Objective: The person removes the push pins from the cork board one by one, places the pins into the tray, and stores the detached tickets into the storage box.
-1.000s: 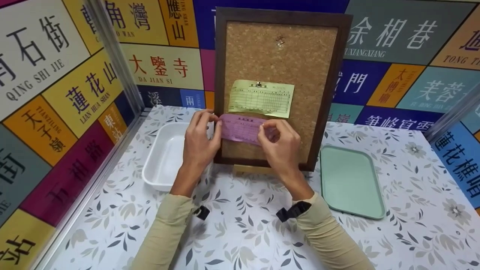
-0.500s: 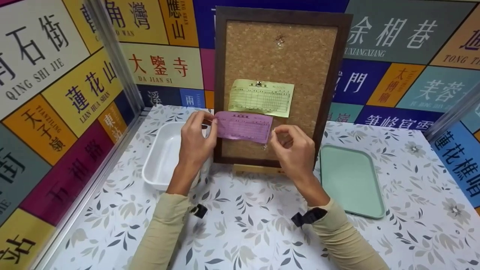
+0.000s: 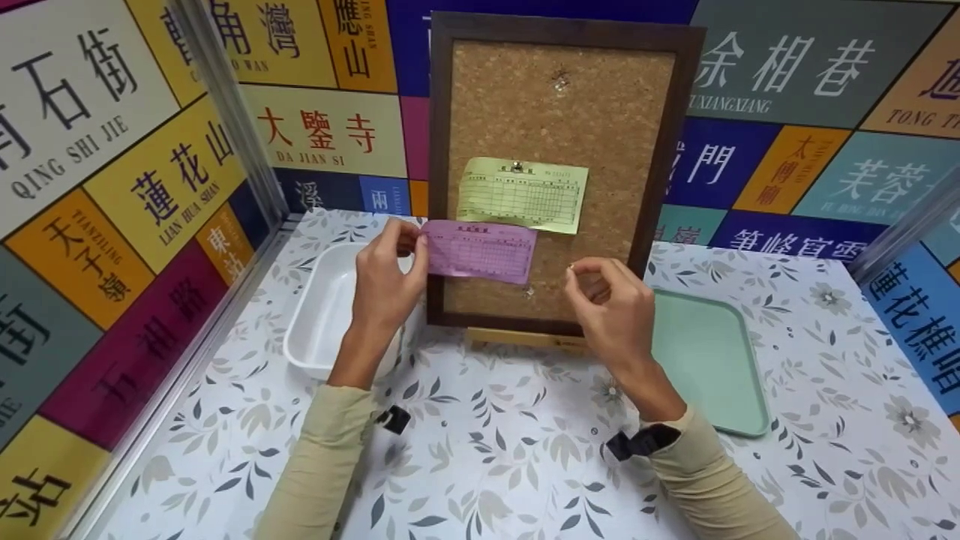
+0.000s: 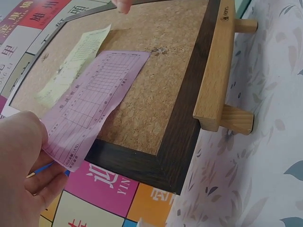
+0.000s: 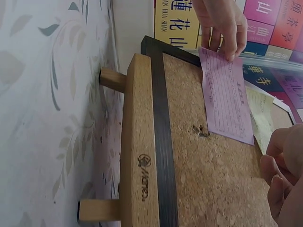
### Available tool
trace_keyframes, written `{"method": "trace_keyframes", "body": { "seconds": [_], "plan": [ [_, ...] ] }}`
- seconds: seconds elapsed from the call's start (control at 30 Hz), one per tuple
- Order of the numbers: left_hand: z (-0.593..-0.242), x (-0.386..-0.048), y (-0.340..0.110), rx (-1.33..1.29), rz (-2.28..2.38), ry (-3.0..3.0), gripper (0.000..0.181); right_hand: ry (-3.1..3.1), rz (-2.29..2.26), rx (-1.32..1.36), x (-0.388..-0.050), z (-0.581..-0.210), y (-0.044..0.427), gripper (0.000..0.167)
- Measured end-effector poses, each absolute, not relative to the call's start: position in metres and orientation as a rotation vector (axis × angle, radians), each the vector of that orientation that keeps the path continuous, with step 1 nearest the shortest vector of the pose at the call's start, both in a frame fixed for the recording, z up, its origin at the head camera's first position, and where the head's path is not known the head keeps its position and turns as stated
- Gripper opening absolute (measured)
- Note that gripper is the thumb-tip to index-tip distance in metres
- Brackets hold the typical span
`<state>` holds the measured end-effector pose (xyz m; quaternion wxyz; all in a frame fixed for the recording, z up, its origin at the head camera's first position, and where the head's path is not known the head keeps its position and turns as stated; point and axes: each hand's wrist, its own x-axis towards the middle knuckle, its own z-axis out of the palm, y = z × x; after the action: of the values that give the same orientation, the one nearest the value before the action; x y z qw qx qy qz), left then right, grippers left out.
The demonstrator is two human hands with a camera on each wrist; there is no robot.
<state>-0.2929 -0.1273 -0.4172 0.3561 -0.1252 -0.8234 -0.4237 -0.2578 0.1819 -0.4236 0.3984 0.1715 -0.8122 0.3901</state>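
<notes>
A pink printed form slip (image 3: 480,251) is pinched at its left end by my left hand (image 3: 386,277). It hangs in front of a framed corkboard (image 3: 615,112), its upper edge overlapping the bottom of a yellow form slip (image 3: 525,196). A metallic pin (image 3: 517,166) fastens the yellow slip at its top. Apart from the pink slip, my right hand (image 3: 615,307) is before the board's lower right, thumb and forefinger together. At those fingertips sits a tiny pale thing (image 3: 571,266), too small to identify. The right wrist view shows the pink slip (image 5: 225,97) reaching over the cork.
The board leans on a wooden stand (image 5: 137,142) with short legs. A white basin (image 3: 319,322) stands left of it, a green tray (image 3: 712,360) right. Small marks show on the cork near the top (image 3: 560,81) and bottom (image 3: 529,292). Sign-patterned walls stand behind.
My right hand has left the pink slip's right edge and moved right and slightly down, fingertips still together. My left hand has drawn the slip a little to the left.
</notes>
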Motion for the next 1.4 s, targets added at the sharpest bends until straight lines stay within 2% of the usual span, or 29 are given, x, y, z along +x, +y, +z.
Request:
{"method": "trace_keyframes", "body": {
  "seconds": [1.4],
  "plan": [
    [-0.416,-0.294,-0.142,-0.29,-1.153,-2.202,0.012,-2.166,0.734,0.334,-0.236,-0.443,0.269,0.01]
  ]
}}
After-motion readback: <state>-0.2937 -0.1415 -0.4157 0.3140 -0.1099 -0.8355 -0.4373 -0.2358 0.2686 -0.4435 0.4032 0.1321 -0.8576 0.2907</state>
